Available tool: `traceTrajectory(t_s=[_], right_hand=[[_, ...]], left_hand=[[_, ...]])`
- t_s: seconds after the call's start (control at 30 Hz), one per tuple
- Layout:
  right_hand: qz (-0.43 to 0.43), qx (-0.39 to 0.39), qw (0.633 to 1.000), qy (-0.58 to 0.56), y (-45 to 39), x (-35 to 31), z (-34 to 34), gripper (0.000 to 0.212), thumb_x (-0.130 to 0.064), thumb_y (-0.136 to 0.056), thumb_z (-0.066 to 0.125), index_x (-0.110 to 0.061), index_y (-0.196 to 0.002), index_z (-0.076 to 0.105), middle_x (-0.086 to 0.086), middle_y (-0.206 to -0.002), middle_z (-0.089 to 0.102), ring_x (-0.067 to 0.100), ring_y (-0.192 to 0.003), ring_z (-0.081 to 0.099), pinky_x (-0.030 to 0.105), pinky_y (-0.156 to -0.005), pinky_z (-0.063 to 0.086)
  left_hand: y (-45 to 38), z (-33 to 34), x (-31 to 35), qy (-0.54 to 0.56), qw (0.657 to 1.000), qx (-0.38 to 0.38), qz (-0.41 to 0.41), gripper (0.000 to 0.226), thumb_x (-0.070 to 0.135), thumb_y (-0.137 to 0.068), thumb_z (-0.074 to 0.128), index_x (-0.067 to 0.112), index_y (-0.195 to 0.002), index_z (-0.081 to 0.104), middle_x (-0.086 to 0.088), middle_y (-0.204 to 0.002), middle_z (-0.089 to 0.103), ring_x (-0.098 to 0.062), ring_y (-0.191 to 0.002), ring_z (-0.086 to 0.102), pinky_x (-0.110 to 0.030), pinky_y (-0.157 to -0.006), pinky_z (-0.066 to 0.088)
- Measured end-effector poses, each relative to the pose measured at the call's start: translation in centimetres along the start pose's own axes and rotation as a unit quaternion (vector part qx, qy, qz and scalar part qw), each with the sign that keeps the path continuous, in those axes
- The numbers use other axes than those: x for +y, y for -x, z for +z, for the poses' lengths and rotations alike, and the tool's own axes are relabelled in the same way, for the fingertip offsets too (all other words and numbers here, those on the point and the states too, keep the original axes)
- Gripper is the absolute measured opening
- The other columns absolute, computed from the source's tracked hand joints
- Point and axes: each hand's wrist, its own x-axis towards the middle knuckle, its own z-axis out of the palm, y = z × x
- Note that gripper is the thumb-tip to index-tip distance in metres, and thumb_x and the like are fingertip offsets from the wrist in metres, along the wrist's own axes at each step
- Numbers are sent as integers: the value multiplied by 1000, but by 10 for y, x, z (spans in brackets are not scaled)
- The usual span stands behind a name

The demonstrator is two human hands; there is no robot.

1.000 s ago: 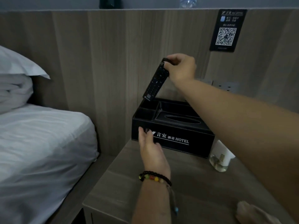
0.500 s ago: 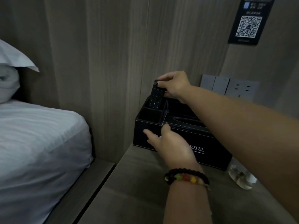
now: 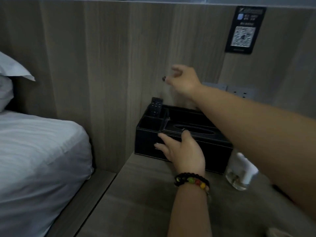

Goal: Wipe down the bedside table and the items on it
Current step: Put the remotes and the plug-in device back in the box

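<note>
A black hotel organiser box [image 3: 147, 142] with a tissue slot stands at the back of the wooden bedside table [image 3: 145, 202]. A black remote [image 3: 156, 107] stands upright in the box's rear left compartment. My left hand [image 3: 183, 151] rests on the box's front, fingers spread flat on the face and thumb on the top edge. My right hand [image 3: 185, 80] hovers above and behind the box, fingers loosely bent, holding nothing. A pale cloth [image 3: 277, 233] is just visible at the bottom right edge.
A small clear bottle with a white top [image 3: 239, 175] stands right of the box. The bed [image 3: 34, 151] and a pillow [image 3: 10, 71] lie to the left, across a narrow gap. A QR sign [image 3: 242, 29] and wall sockets [image 3: 239, 92] are on the wood panel behind.
My right hand lowered the remote into the rear left compartment, let go and lifted away. My left hand moved from the tabletop onto the box's front.
</note>
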Motion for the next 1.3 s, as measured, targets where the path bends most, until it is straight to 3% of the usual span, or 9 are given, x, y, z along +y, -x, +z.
traceTrajectory(t_s=[0.17,0.37,0.47,0.6,0.73,0.97,1.07,1.13,1.3], right_hand=[[-92,36,995,0,83,-24,-97,21,-2,-84,65,-7,-104,70,2,-93,67,8,-90,62,21,-87,49],[-1,213,950,-228,216,-3,-230,21,5,-84,60,-14,-88,69,2,-82,70,16,-85,67,28,-78,55],[30,251,966,-57,259,44,-256,31,10,-84,58,-20,-82,66,-7,-73,70,7,-76,64,18,-71,51],[179,99,955,213,284,126,-244,23,-6,-81,67,-26,-93,66,-8,-93,64,8,-92,61,23,-84,46],[151,-5,944,294,276,159,-228,30,-18,-84,65,-23,-113,63,-5,-115,58,7,-106,53,12,-89,36],[247,-109,893,360,248,172,-218,43,-22,-80,61,-20,-123,57,4,-117,66,22,-109,61,33,-92,49],[236,-101,905,339,242,162,-217,58,-17,-81,62,-18,-137,47,6,-128,61,22,-117,57,29,-97,46],[205,-50,931,299,232,146,-219,56,-13,-81,64,-19,-135,50,3,-125,63,20,-113,59,21,-87,44],[202,23,967,150,202,94,-230,68,-9,-78,72,-25,-137,44,0,-94,64,18,-93,61,29,-79,48]], left_hand=[[25,24,-2,-177,963,-28,202,78,29,-96,47,29,-152,-7,8,-153,-33,-16,-144,-22,-39,-118,3],[72,66,-6,-363,865,-256,232,61,50,-99,27,31,-153,6,-4,-157,-27,-20,-138,-37,-45,-116,-14],[79,79,-15,-449,793,-327,249,65,53,-98,31,32,-153,5,-4,-157,-25,-20,-138,-36,-46,-115,-15],[72,89,-25,-564,748,-272,217,75,50,-95,43,26,-153,2,-12,-159,-18,-31,-143,-25,-52,-117,-5],[57,85,-25,-564,768,-240,186,84,44,-92,52,22,-153,-2,-11,-160,-7,-31,-146,-14,-50,-119,5],[57,85,-22,-450,829,-255,213,88,28,-93,55,24,-152,-10,-3,-161,8,-26,-148,5,-41,-117,24],[54,83,-21,-427,839,-250,226,85,27,-93,56,27,-152,-6,-5,-153,29,-22,-127,47,-26,-92,43],[51,77,-20,-438,831,-233,252,83,25,-92,57,26,-153,1,-4,-144,43,-17,-118,51,-22,-82,40],[41,63,-33,-463,798,-261,284,64,22,-85,65,24,-143,39,1,-136,51,-18,-128,41,-31,-100,43]])
